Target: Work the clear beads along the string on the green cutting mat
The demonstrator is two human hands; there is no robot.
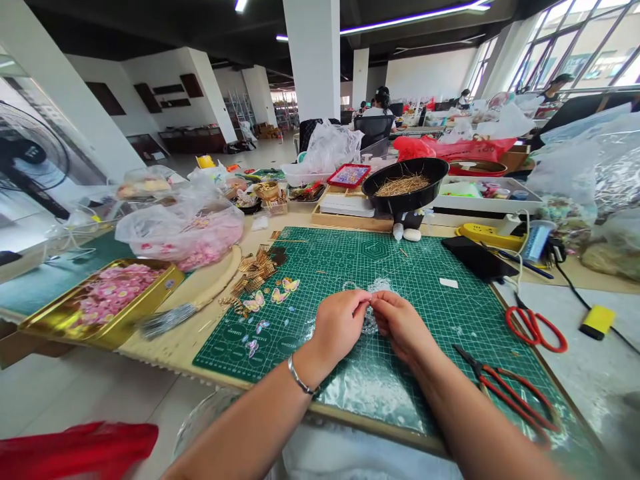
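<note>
While both hands meet over a green cutting mat (310,250), the fingers of the left hand (340,325) and right hand (401,325) are pinched closed, tips touching. Whatever they grip is too small and too covered to make out. A clear clump (381,285) lies on the mat just beyond and under them, partly hidden.

Small print runs along the mat, too blurred to read; lettering on the red bag (463,148) at the back is also illegible, as is the label on the fan (33,152), which is cut off at the left edge.

Butterfly pieces (254,302) and gold clips (257,267) lie to the left of the hands. Beyond the clips' left side, a gold tray (173,281) of pink flowers (119,291) sits on the surface (150,343). Pliers (487,375) and red-handled scissors (533,327) lie to the right. The forearms run out of view at the bottom.
</note>
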